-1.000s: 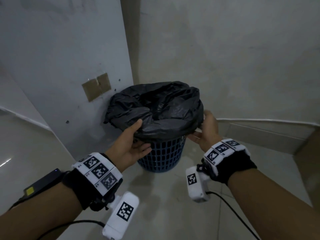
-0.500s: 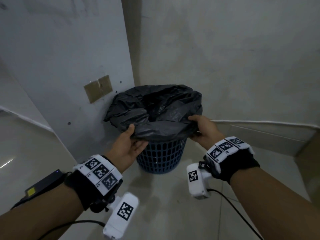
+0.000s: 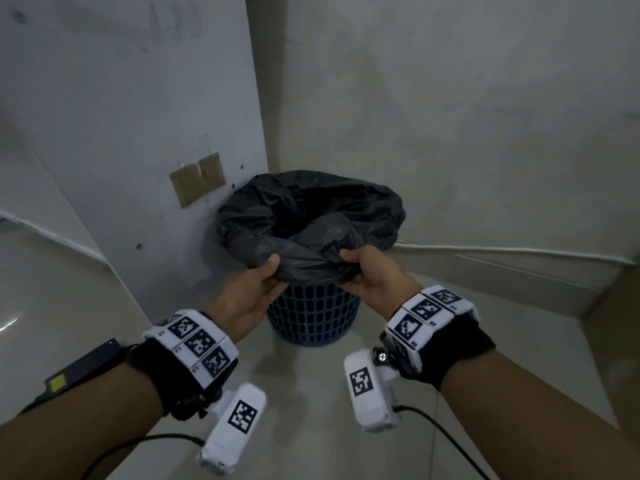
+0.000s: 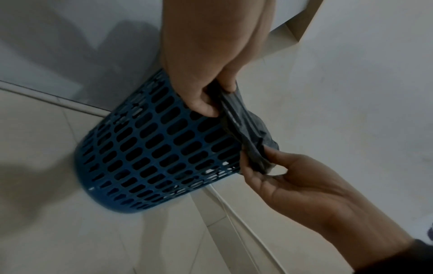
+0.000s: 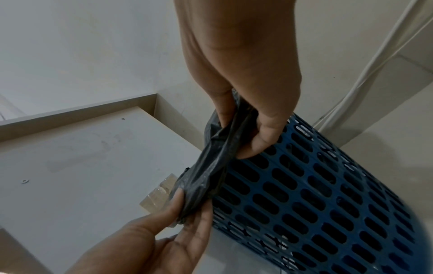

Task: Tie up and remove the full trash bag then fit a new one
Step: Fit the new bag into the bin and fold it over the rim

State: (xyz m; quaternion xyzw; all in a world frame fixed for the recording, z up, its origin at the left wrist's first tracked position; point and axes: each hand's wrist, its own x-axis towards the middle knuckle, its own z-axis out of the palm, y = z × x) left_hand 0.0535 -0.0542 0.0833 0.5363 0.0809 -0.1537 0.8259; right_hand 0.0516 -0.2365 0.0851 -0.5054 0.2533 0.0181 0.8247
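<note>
Trash bag (image 3: 308, 216): black, lining the bin; far and side rim folded over the bin's edge, near rim lifted off and gathered into a bunched strip between both hands.
Left hand (image 3: 249, 292): thumb and curled fingers pinch the left end of the gathered strip, just above the bin's near edge.
Right hand (image 3: 374, 275): thumb and fingers pinch the right end of the same strip; hands close together, apart.
Bin (image 3: 311, 317): blue slotted plastic basket, upright on the floor (image 3: 311, 410), in the corner against a pale panel (image 3: 138, 98) and a wall (image 3: 450, 116).
Panel detail: brown tape patches (image 3: 198, 178) left of the bag.
Wall base: white cable (image 3: 519, 251) runs along it.
</note>
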